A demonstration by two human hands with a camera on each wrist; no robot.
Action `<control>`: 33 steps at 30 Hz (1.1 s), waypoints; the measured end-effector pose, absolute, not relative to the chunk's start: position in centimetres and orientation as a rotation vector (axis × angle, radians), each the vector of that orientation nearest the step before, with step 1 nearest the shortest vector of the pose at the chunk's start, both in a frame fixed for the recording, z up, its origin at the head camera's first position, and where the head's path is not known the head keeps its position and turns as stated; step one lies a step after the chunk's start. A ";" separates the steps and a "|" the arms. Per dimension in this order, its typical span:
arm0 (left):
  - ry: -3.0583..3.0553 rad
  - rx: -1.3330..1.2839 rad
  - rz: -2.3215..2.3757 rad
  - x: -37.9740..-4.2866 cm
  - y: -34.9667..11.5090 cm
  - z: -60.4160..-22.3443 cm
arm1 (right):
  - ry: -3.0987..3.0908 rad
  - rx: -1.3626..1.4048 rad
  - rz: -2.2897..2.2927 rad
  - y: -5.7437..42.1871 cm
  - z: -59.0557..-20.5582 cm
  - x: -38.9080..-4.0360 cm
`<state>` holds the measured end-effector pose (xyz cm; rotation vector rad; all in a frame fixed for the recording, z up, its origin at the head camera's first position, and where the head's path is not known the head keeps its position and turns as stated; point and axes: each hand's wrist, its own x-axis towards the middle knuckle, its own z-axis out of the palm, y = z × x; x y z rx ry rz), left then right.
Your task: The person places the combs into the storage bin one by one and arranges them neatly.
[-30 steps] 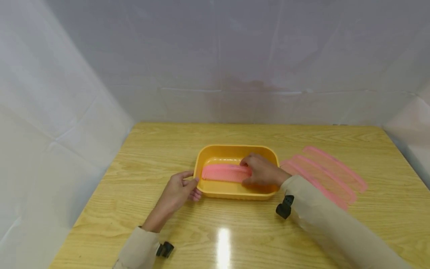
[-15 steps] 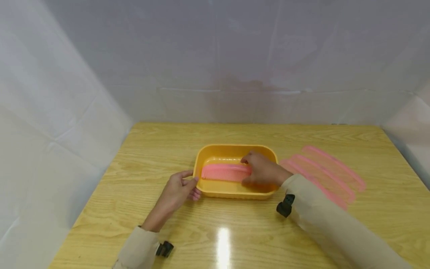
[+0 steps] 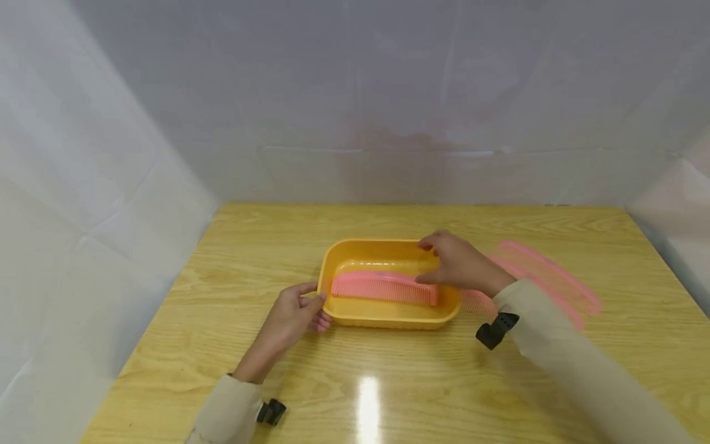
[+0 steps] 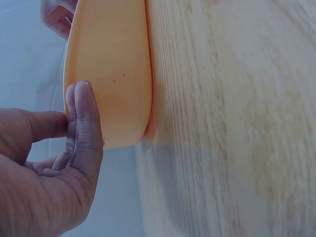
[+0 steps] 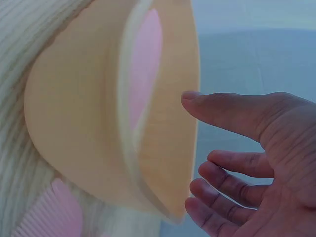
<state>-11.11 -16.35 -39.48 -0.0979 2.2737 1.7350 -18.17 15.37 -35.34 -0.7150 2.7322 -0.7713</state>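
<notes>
A pink comb lies flat in the yellow plastic basin, its teeth toward the person. My left hand pinches the basin's left rim; in the left wrist view the thumb is at the rim and the fingers lie along the outer wall. Above the basin's right end, my right hand is raised with thumb and fingers spread and nothing between them. In the right wrist view, that hand is apart from the comb, part of which shows inside the basin.
Several more pink combs lie side by side on the wooden table right of the basin, partly hidden by the right arm. One comb's end shows beside the basin in the right wrist view. Pale sheeting rises behind the table.
My right hand has let go of the comb in the basin and moved up and right, uncovering the comb's right end. The left hand has stayed at the basin's rim.
</notes>
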 end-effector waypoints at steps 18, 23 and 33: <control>2.281 -0.099 1.724 -11.1 -16.6 -39.4 | 2.749 -0.466 -0.906 21.4 -34.3 -17.5; 2.287 -0.101 1.727 -11.1 -16.6 -39.2 | 2.756 -0.450 -0.895 22.9 -34.7 -17.3; 2.286 -0.117 1.717 -11.1 -16.4 -39.3 | 2.711 -0.367 -0.943 25.8 -35.7 -15.8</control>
